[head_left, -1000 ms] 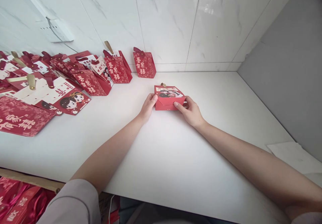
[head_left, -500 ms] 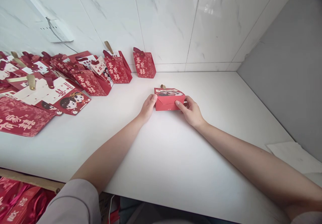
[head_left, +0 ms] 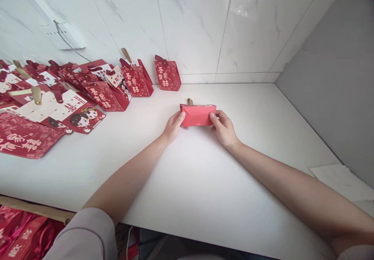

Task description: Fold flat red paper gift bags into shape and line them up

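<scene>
A small red paper gift box point(head_left: 198, 115) lies on the white countertop point(head_left: 187, 182), its plain red base panel turned towards me and a gold ribbon tab sticking out behind it. My left hand point(head_left: 173, 126) grips the box's left end with curled fingers. My right hand point(head_left: 224, 129) pinches its right end, thumb on the near face. Both forearms stretch out over the counter.
Several finished red gift boxes point(head_left: 167, 73) with ribbon handles stand and lie along the back left wall. Flat, unfolded red and white box blanks point(head_left: 26, 135) are piled at the left. A white sheet point(head_left: 341, 180) lies at the right edge. A wall socket point(head_left: 68, 34) with a cable is at upper left.
Between both hands the box has tipped away from me: its printed top face has turned out of sight and the plain red base now faces me. My hands stayed at its ends.
</scene>
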`<state>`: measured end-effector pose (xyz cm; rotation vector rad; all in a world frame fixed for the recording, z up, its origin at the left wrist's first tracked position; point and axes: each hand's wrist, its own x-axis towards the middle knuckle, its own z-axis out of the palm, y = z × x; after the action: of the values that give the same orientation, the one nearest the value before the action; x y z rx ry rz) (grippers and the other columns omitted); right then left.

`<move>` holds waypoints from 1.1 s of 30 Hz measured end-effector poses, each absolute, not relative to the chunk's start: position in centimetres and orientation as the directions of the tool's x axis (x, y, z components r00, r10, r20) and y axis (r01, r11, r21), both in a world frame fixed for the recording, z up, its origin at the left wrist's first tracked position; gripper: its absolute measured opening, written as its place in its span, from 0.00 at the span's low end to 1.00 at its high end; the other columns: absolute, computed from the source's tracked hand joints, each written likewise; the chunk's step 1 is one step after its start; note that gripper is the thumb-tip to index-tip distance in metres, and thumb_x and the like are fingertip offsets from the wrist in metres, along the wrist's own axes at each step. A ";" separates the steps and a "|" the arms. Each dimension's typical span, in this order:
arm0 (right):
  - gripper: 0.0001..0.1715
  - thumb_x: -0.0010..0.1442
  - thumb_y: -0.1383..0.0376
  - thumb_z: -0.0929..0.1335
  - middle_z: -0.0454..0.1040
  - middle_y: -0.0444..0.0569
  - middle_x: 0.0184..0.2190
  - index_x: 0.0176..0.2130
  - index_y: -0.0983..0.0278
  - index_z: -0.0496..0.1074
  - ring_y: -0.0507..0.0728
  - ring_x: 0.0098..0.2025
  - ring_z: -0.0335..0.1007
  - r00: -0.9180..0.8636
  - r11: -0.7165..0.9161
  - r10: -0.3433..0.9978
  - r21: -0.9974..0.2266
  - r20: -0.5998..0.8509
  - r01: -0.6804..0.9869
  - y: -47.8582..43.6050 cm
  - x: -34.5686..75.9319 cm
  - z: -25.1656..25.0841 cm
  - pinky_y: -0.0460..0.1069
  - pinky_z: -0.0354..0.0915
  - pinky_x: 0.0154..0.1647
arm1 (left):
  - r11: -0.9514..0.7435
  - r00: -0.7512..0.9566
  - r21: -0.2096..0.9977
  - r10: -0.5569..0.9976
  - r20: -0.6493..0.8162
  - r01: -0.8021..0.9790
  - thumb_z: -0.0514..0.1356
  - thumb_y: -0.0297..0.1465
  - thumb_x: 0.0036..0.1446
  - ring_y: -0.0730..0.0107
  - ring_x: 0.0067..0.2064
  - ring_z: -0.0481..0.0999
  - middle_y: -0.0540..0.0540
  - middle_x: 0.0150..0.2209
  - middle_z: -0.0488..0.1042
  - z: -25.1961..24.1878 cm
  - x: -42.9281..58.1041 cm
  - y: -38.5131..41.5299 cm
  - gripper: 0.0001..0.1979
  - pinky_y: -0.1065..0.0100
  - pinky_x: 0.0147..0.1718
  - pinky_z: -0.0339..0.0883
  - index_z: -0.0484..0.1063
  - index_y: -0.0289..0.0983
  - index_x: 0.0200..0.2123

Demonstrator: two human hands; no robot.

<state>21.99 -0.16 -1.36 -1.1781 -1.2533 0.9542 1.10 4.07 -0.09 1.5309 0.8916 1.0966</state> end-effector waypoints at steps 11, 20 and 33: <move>0.26 0.62 0.43 0.68 0.76 0.49 0.46 0.47 0.59 0.69 0.54 0.35 0.72 0.091 0.248 0.963 -0.967 0.253 0.066 -0.5 21.8 -1.1 0.52 0.67 0.36 | -0.213 0.342 0.976 0.922 0.182 0.054 0.47 0.62 0.61 0.66 0.30 0.77 0.40 0.32 0.78 -0.2 0.9 4.3 0.38 0.63 0.32 0.75 0.75 0.33 0.38; 0.25 0.62 0.44 0.68 0.75 0.50 0.49 0.46 0.59 0.69 0.54 0.35 0.73 0.091 0.237 0.966 -0.970 0.241 0.054 -0.4 21.8 -1.2 0.52 0.67 0.36 | -0.216 0.336 0.974 0.924 0.181 0.071 0.48 0.60 0.62 0.67 0.30 0.77 0.41 0.33 0.78 -0.4 0.9 4.4 0.36 0.63 0.33 0.74 0.75 0.33 0.41; 0.25 0.62 0.44 0.68 0.76 0.50 0.49 0.45 0.59 0.69 0.55 0.35 0.74 0.096 0.223 0.969 -0.973 0.229 0.066 -0.4 21.8 -1.3 0.54 0.67 0.37 | -0.219 0.327 0.969 0.929 0.171 0.117 0.47 0.61 0.61 0.66 0.30 0.78 0.41 0.35 0.80 -0.5 0.9 4.3 0.37 0.63 0.34 0.72 0.76 0.34 0.44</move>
<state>21.83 -0.38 -1.33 -1.1252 -1.2718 0.9398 0.86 4.34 -0.47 1.6019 0.9703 1.0286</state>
